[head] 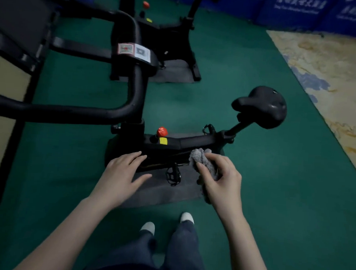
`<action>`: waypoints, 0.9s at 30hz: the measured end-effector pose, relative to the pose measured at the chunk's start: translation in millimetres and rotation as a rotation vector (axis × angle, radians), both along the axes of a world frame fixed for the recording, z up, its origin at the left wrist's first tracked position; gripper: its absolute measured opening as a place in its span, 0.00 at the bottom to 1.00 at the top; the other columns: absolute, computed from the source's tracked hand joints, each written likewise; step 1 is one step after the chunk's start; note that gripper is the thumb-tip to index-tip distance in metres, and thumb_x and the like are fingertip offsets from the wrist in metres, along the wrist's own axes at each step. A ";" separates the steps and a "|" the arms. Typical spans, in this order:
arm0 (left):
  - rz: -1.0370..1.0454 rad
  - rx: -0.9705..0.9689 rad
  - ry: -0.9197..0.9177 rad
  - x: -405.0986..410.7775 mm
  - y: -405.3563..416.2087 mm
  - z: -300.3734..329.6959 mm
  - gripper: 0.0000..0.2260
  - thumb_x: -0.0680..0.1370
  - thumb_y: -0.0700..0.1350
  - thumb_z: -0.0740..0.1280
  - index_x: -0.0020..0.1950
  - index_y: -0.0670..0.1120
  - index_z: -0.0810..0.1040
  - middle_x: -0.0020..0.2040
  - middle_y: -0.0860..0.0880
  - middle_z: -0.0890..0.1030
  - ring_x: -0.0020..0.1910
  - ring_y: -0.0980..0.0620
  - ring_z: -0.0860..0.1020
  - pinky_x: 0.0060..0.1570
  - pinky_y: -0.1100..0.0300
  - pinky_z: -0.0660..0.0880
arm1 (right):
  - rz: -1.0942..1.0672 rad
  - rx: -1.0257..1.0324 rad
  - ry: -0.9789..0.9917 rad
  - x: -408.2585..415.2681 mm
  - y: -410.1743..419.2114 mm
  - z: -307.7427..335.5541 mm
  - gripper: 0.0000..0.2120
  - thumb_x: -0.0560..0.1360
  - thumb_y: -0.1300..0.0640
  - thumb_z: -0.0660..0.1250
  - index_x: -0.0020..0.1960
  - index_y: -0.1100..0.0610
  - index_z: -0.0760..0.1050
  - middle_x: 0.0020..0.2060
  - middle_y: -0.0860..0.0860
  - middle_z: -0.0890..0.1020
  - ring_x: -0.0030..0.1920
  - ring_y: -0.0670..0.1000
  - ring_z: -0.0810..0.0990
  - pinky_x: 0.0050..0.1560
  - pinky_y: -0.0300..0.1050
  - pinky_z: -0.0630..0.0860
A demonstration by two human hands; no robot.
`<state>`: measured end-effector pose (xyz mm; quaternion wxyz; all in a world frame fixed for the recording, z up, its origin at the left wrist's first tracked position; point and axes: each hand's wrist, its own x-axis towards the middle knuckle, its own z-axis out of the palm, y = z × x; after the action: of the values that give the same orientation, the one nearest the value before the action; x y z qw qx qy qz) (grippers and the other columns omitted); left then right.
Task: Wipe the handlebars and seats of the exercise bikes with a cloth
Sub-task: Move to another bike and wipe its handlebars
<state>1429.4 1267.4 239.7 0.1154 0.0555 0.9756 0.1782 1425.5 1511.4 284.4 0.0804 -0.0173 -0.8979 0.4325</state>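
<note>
The right hand (222,179) grips a bunched grey cloth (204,161), held in the air. The left hand (122,173) hovers beside it, fingers straight and empty. Beyond the hands: the black seat (262,106) up right, handlebars (132,86) up left.

head view | 1 camera | faces forward-down | close above hands (170,176)

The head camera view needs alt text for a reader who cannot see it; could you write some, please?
A person stands beside a black exercise bike, the right hand gripping a grey cloth and the left hand open, neither touching the handlebars or seat. A second bike stands behind on green carpet.
</note>
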 end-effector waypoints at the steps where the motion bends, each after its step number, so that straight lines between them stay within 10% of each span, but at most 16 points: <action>1: 0.045 -0.006 0.002 -1.9 -0.1 1.0 0.28 0.78 0.63 0.55 0.76 0.52 0.60 0.76 0.53 0.60 0.74 0.53 0.58 0.72 0.55 0.55 | 0.051 -0.004 0.003 -12.8 -0.9 0.4 0.09 0.72 0.59 0.73 0.52 0.57 0.81 0.48 0.48 0.81 0.48 0.40 0.77 0.50 0.22 0.66; 27: 1.236 -0.025 0.345 16.3 -0.1 66.7 0.30 0.76 0.64 0.51 0.76 0.54 0.57 0.71 0.54 0.68 0.70 0.55 0.63 0.70 0.60 0.55 | 1.135 -0.284 0.303 -173.5 -146.2 84.6 0.09 0.72 0.61 0.73 0.51 0.54 0.80 0.48 0.43 0.79 0.51 0.39 0.78 0.51 0.29 0.71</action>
<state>1445.7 1267.4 306.4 -0.1665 -0.4906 0.8342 0.1888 1252.0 1365.3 369.1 -0.0390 0.5157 -0.6789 0.5212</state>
